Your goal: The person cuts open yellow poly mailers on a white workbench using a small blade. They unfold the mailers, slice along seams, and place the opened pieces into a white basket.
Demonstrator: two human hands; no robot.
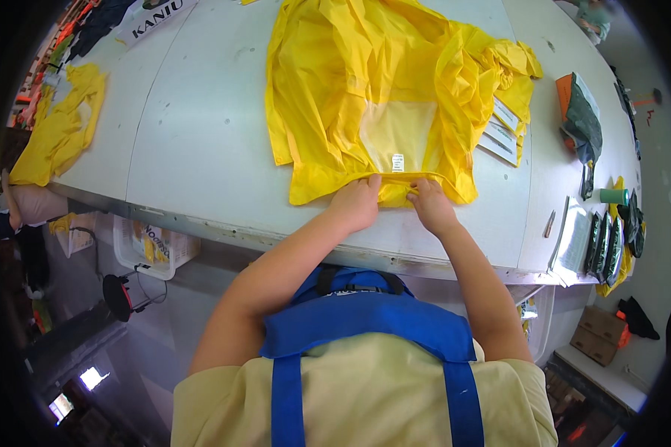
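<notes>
Our left hand (358, 203) and right hand (431, 207) sit slightly apart, fingers curled closed on the near edge of the thin, glossy yellow garment (328, 127), spread wrinkled over the middle of the smooth, pale surface (201, 119). We would do well to keep both grips level, draw the edge evenly taut left to right, and keep the small white rectangular label (398, 162) just beyond it uncreased
</notes>
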